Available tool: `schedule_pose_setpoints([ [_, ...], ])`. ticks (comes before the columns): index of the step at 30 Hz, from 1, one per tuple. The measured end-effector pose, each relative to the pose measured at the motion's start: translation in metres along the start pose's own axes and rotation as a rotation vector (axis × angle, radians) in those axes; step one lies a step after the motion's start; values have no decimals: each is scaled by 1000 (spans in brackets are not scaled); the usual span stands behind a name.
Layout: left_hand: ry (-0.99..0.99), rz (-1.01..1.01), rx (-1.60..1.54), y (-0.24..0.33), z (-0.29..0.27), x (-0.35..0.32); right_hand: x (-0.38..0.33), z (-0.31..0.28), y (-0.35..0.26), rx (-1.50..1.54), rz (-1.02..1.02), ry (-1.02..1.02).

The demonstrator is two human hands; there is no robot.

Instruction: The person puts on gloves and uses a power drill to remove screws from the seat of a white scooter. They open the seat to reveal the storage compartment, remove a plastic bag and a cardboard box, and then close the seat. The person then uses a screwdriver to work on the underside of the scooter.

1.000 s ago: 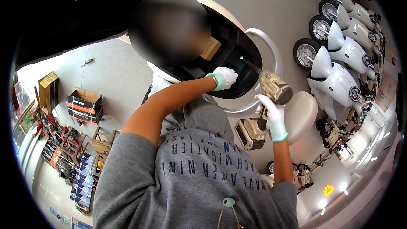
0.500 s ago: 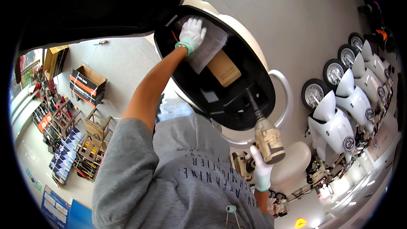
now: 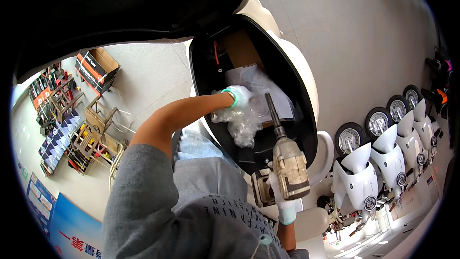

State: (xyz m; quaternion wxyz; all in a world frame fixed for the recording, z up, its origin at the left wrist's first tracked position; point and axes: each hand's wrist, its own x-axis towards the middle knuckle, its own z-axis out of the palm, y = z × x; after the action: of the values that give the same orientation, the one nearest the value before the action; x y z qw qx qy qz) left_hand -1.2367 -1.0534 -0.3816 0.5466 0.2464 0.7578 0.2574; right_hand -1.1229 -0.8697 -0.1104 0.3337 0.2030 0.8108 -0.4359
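My left hand (image 3: pixel 240 95), in a white glove with a green cuff, reaches into the black storage bin (image 3: pixel 201 74) of a pale scooter. Its fingers look closed on crumpled clear plastic wrap (image 3: pixel 243 127), though they show only in part. Beside it, a white sheet under clear film (image 3: pixel 268 93) lies across the bin. A brown cardboard piece (image 3: pixel 243 48) sits at the far end, next to a red cable (image 3: pixel 216 53). My gloved right hand (image 3: pixel 282 196) is wrapped around a cordless impact wrench (image 3: pixel 290 168), its long socket pointing over the bin's near end.
The raised black lid (image 3: pixel 143 5) fills the upper left. A curved pale rail (image 3: pixel 325 158) runs beside the bin at right. White scooter front panels (image 3: pixel 354 177) and wheels stand farther right. Wooden chairs (image 3: pixel 98 120) and an open carton (image 3: pixel 98 69) are at left.
My left hand has come nearer from the bin's far end, and crumpled plastic now bunches below it. The white sheet lies nearer, and cardboard shows at the far end. The wrench stays in my right hand.
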Motion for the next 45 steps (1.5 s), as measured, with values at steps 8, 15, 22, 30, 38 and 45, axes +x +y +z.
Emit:
schedule_pose_setpoints([
  [8,675,-417,494,-61,-84,90,33,8,-10,54,4,97],
  [15,714,-390,-214,-183,-46,183,37,4,3,46,184,34],
  [22,270,-588,-269,-79,5,85,51,-13,-34,-23,36,39],
  [30,232,-450,-221,-36,36,81,77,-27,-65,-82,77,-156],
  [38,175,-551,-143,-15,20,77,65,-51,-86,22,-51,-84],
  [45,169,-538,-186,-50,95,159,127,1,-119,-95,-389,-154],
])
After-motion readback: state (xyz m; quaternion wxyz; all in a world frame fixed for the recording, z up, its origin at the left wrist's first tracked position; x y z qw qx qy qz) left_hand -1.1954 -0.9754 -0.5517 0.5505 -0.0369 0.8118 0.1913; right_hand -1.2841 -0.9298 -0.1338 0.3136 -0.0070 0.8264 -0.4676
